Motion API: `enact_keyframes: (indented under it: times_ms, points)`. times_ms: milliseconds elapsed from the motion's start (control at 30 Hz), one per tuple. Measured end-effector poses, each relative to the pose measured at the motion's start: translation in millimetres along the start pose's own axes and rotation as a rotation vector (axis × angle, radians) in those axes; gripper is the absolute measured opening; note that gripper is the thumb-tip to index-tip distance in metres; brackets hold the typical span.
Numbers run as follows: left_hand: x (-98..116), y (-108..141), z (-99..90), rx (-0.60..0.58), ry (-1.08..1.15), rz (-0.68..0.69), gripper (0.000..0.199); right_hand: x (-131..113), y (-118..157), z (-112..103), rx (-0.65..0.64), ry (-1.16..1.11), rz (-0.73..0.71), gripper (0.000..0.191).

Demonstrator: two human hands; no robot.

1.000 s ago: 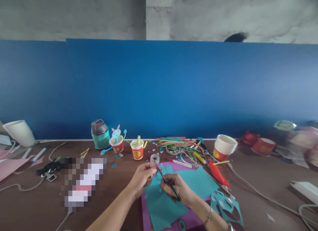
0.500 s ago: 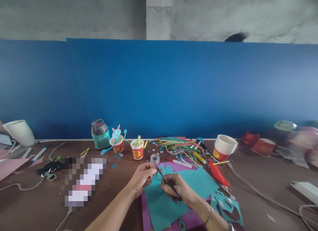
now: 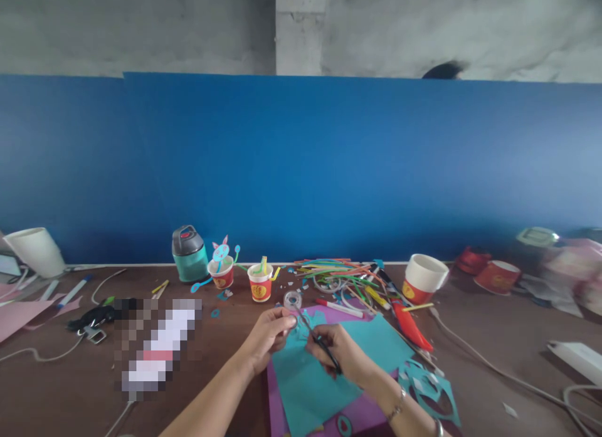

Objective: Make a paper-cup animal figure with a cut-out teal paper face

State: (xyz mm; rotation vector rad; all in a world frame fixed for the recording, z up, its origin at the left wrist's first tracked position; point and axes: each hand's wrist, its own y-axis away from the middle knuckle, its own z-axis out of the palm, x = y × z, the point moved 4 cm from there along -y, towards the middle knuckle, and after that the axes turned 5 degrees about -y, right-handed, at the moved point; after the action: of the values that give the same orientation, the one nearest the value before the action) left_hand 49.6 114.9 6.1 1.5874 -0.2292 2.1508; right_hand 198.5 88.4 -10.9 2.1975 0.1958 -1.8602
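Left hand (image 3: 268, 336): thumb and forefinger pinched together at the tips; anything between them too small or hidden to tell. Right hand (image 3: 338, 349): fingers curled, clamped on black-handled metal scissors (image 3: 324, 347); blade spread unclear. Scissors sit above the smooth teal paper sheet (image 3: 315, 393), long axis slanting, blades pointing forward and leftward, ending beside the left fingertips; handles run back toward the right palm. Judged light and rigid, handles fairly grippy, edges sharp; best held by the loops, other fingers clear of the blades. Farther out: purple paper sheet (image 3: 277, 415) beneath the teal; clear tape roll (image 3: 292, 299) just beyond the blades; heap of thin multicoloured straws (image 3: 338, 274) behind.
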Motion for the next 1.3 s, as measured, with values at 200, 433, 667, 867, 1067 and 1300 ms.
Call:
enact_keyframes:
  times_ms: [200, 433, 667, 867, 1067, 1300]
  points:
    - [-3, 1, -1.4, 0.054, 0.106, -0.002, 0.017, -5, -4, -33, 0.427, 0.241, -0.308, 0.015]
    - [-9, -1, 0.2, 0.121, 0.138, -0.011, 0.020, -3, -10, -19, 0.373, 0.590, -0.317, 0.032]
    - [-23, -8, -2.8, 0.248, 0.202, -0.088, 0.027, 0, -27, -11, 0.384, 0.669, -0.244, 0.043]
    - [-28, -9, -5.4, 0.293, 0.189, -0.083, 0.021, 3, -28, -9, 0.390, 0.656, -0.205, 0.043]
    - [-30, -12, -6.2, 0.235, 0.102, 0.019, 0.017, 2, -29, -9, 0.453, 0.610, -0.191, 0.034]
    - [-37, -18, -11.0, 0.255, 0.082, 0.069, 0.021, 0, -46, -3, 0.441, 0.566, -0.066, 0.038]
